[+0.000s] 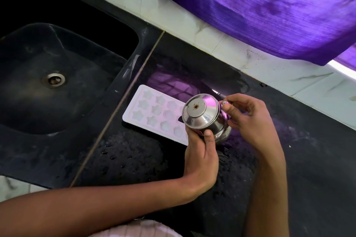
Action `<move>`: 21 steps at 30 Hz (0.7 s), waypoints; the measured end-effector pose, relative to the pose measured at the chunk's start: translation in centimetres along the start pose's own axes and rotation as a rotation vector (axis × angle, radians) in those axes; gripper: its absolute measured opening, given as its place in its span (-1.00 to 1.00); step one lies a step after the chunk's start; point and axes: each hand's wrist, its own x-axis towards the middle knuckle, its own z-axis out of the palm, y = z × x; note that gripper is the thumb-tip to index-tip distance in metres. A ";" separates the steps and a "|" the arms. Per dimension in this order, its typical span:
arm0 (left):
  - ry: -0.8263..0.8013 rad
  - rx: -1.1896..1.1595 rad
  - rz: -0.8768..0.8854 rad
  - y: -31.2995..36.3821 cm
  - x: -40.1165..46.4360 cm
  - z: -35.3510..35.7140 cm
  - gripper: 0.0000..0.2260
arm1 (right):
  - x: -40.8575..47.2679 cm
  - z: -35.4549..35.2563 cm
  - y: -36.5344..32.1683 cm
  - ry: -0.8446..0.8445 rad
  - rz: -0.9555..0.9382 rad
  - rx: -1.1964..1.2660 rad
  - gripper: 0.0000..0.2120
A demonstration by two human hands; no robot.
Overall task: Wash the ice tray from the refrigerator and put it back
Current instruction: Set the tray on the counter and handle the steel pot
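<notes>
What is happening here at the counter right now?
A person holds a small steel pot with both hands: the left hand grips its body, the right hand is at its rim. The white ice tray lies flat on the wet black counter, beside the empty sink.

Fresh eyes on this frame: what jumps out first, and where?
Center right, both hands hold a shiny steel vessel above the black countertop: the left hand grips its body from below, the right hand pinches at its rim. Just behind it, a white ice tray with star-shaped cells lies flat on the counter beside the dark sink. A bright purple cloth hangs across the upper right.
</notes>
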 end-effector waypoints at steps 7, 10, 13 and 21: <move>-0.008 0.006 -0.038 0.1 -0.2 -0.1 -0.52 | -0.1 0.1 0.0 -0.008 -0.015 -0.079 -0.98; -0.010 0.016 -0.050 0.1 -0.2 -0.1 -0.51 | -0.1 0.1 0.0 -0.007 -0.022 -0.085 -0.98; -0.006 0.035 -0.061 0.0 -0.2 -0.1 -0.49 | -0.1 0.1 -0.1 -0.008 -0.030 -0.089 -0.97; -0.006 0.030 -0.043 0.0 -0.2 0.0 -0.49 | -0.3 -0.2 -0.3 -0.002 -0.041 -0.091 -0.97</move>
